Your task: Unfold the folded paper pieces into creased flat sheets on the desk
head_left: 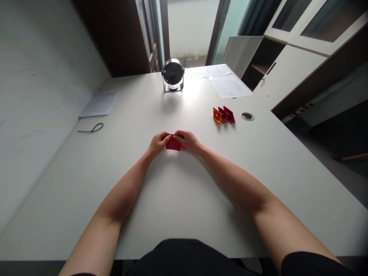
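A small red folded paper piece (173,144) lies on the white table (178,199) between both my hands. My left hand (157,143) pinches its left top edge with closed fingers. My right hand (187,140) pinches its right top edge, fingers curled. Three folded paper pieces (224,114), one orange and two red, stand in a row to the right and farther back, away from both hands.
A small round desk fan (173,74) stands at the back centre. Printed sheets (227,82) lie at the back right, a paper (99,104) at the left by the wall. A black cable tie (91,128) and a cable grommet (247,116) are on the table.
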`<state>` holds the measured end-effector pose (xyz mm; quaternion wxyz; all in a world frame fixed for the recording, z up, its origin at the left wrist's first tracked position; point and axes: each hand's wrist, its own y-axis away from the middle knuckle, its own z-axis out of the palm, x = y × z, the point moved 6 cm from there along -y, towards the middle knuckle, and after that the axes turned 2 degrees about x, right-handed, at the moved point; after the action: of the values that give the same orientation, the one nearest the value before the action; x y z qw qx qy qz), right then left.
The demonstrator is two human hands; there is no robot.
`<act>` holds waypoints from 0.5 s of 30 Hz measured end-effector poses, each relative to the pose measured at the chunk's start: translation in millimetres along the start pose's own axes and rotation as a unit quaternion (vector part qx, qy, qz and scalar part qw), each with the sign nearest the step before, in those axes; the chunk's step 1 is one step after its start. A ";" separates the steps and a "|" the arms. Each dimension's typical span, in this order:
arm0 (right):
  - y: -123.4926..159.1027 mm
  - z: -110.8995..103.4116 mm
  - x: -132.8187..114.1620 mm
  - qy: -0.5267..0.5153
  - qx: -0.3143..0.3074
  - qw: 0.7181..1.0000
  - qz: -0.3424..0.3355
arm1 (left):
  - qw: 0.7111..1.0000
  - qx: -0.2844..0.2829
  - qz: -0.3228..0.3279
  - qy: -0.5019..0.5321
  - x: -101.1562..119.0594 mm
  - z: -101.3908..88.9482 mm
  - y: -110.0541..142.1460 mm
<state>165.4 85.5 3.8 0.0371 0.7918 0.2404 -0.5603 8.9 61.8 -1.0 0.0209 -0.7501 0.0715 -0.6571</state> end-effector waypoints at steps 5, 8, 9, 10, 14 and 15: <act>-0.9 -4.7 1.5 -0.151 0.013 0.988 0.021 | 0.995 0.050 -0.022 0.089 0.8 -7.4 -2.8; -1.5 -5.2 -0.3 -0.222 0.012 0.975 0.000 | 0.989 0.072 -0.033 0.127 -0.5 -10.9 -4.9; -1.3 -5.0 -1.6 -0.233 0.012 0.972 -0.011 | 0.988 0.075 -0.036 0.132 -1.1 -11.3 -5.4; -1.0 -4.7 -3.2 -0.239 0.011 0.971 -0.022 | 0.987 0.077 -0.039 0.135 -1.7 -11.6 -5.7; 2.0 -3.3 -8.4 -0.209 0.003 0.977 -0.039 | 0.988 0.079 -0.050 0.125 -3.5 -11.6 -5.4; 2.9 -4.4 -9.0 -0.199 0.008 0.979 -0.037 | 0.989 0.076 -0.052 0.118 -3.4 -11.2 -5.2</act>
<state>168.1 81.3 12.9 0.0569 0.6555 0.2524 -0.7095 -2.3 68.1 -2.2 0.0350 -0.6661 -0.0156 -0.7449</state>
